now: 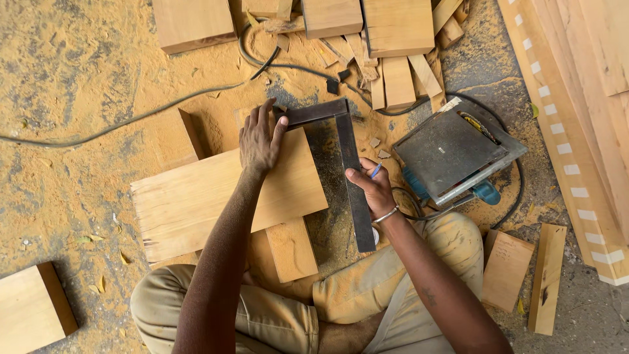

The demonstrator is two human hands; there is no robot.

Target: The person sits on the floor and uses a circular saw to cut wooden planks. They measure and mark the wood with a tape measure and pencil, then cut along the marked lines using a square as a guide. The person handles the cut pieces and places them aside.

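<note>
A pale wooden board (pixel 196 203) lies across other blocks in front of my crossed legs. My left hand (pixel 260 139) presses flat on its far right corner, fingers touching the short arm of a dark metal try square (pixel 347 154). The square's long blade runs down past the board's right end. My right hand (pixel 372 187) rests on that blade and holds a small blue pen (pixel 376 170) between thumb and fingers. A metal bangle is on that wrist.
An upturned circular saw (pixel 455 154) with a blue body lies to the right, its cable looping around it. Wood offcuts (pixel 393 39) pile at the top; planks (pixel 576 118) line the right edge. Sawdust covers the floor. Loose blocks (pixel 33 308) lie at bottom left and right.
</note>
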